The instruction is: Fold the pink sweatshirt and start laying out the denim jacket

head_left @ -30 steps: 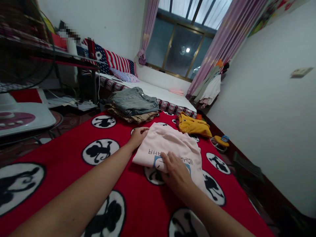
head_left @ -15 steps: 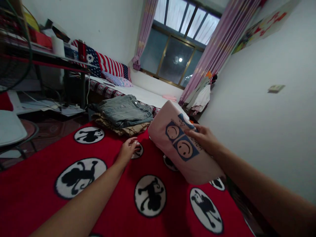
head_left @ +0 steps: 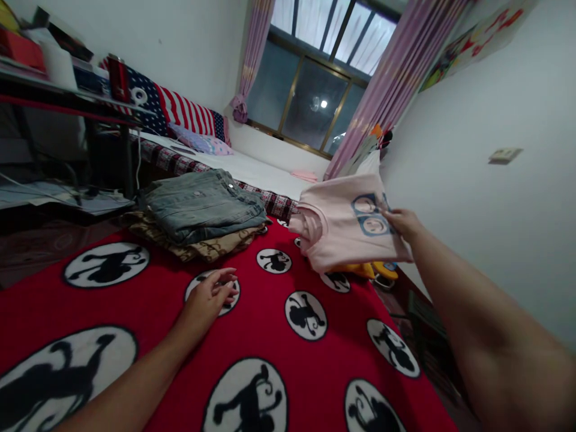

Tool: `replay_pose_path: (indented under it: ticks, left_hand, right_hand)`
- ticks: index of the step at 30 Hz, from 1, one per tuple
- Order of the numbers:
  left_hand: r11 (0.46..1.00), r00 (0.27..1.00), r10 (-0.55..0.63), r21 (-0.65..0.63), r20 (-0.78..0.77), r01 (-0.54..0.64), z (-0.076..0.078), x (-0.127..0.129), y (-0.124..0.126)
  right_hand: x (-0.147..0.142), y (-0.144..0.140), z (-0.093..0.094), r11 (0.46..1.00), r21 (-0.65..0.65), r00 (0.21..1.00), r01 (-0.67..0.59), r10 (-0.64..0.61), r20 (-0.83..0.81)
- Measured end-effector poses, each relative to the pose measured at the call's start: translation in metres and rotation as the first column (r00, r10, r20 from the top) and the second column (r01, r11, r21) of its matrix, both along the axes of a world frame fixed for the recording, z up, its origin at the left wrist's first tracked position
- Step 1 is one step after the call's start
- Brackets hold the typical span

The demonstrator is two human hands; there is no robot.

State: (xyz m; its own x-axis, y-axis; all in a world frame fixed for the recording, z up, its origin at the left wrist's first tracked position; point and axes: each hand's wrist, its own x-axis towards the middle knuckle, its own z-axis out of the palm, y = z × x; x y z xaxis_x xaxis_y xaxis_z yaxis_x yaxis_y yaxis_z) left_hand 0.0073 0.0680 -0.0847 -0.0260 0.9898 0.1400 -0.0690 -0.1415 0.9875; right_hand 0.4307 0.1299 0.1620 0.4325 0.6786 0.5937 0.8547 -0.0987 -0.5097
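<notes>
Folded denim (head_left: pixel 202 204) lies on a tan patterned garment (head_left: pixel 216 245) at left on the red blanket (head_left: pixel 263 315); nearer, the left hand (head_left: pixel 211 295) is empty, fingers loosely curled and parted, contact with the blanket unclear. Farther right, the folded pink shirt (head_left: pixel 339 222) hangs above the blanket, partly covering a yellow garment (head_left: pixel 355 270), its right edge pinched in the right hand (head_left: pixel 404 224).

The clothes pile (head_left: pixel 204 207) lies on the blanket (head_left: pixel 265 324), left of the T-shirt (head_left: pixel 339 207), with the bed (head_left: pixel 261 171) behind both.
</notes>
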Motion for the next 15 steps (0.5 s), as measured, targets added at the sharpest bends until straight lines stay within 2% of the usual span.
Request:
replay_pose_path:
  ticks: [3,5,6,8,9,11,15]
  left_hand:
    - [0.999,0.993,-0.034,-0.006,-0.116,0.034,0.002,0.002,-0.003]
    - [0.999,0.98,-0.053,0.001,-0.19,0.054,0.002,0.002,-0.004]
    - [0.998,0.974,-0.056,0.009,-0.218,0.06,0.002,0.002,-0.004]
    - [0.998,0.963,-0.05,0.029,-0.264,0.06,0.001,0.002,-0.004]
    - [0.998,0.957,-0.046,0.037,-0.285,0.059,0.0,0.001,-0.004]
    - [0.997,0.945,-0.043,0.046,-0.323,0.061,0.001,0.001,-0.004]
    - [0.995,0.924,-0.042,0.069,-0.381,0.074,0.005,0.001,-0.007]
  right_hand:
    - [0.007,0.005,-0.066,0.991,-0.116,0.997,0.072,-0.066,0.05]
    - [-0.006,0.01,-0.114,0.951,-0.31,0.966,0.007,0.073,0.248]
    - [-0.015,0.012,-0.136,0.914,-0.406,0.935,-0.024,0.164,0.313]
    - [-0.032,0.017,-0.169,0.85,-0.526,0.881,0.01,0.241,0.407]
    - [-0.038,0.018,-0.18,0.835,-0.549,0.864,0.038,0.249,0.438]
    - [-0.045,0.019,-0.188,0.836,-0.544,0.843,0.073,0.24,0.482]
    - [-0.044,0.019,-0.18,0.907,-0.41,0.819,0.094,0.164,0.55]
